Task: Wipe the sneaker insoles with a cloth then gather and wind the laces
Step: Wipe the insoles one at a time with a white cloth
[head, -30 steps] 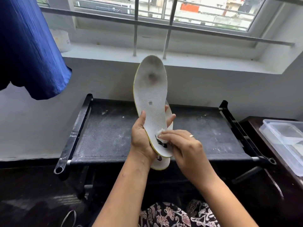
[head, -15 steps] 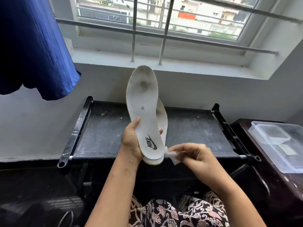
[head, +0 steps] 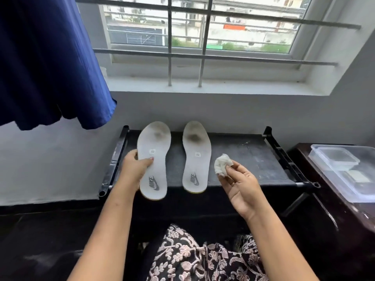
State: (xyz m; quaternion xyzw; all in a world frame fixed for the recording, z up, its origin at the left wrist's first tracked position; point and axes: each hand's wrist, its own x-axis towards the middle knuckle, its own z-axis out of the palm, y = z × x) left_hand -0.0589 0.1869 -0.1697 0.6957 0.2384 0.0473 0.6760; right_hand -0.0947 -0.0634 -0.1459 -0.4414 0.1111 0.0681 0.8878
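Two white insoles lie side by side on a black rack under a barred window, toes toward the wall and heels toward the person. They sit near each other with a strip of rack showing between them.

The left hand grips the left insole at its outer edge, about mid-length. The thumb lies across the top face and the fingers are curled under, out of sight. The heel end of this insole, with a grey logo, hangs past the front edge of the rack. Whether the insole rests fully on the rack or is held slightly up cannot be told.

The right insole lies flat with no hand on it, and its heel just overhangs the front edge. Both insoles have a dark smudge near the toe, the right one darker.

The right hand hovers beside the right insole, palm turned up and inward. It pinches a crumpled white cloth between thumb and fingertips. The cloth is clear of both insoles and sits above the rack. A ring shows on one finger.

A blue curtain hangs at upper left. At the right, a clear plastic box sits on a dark table. A floral-patterned garment covers the person's lap at the bottom.
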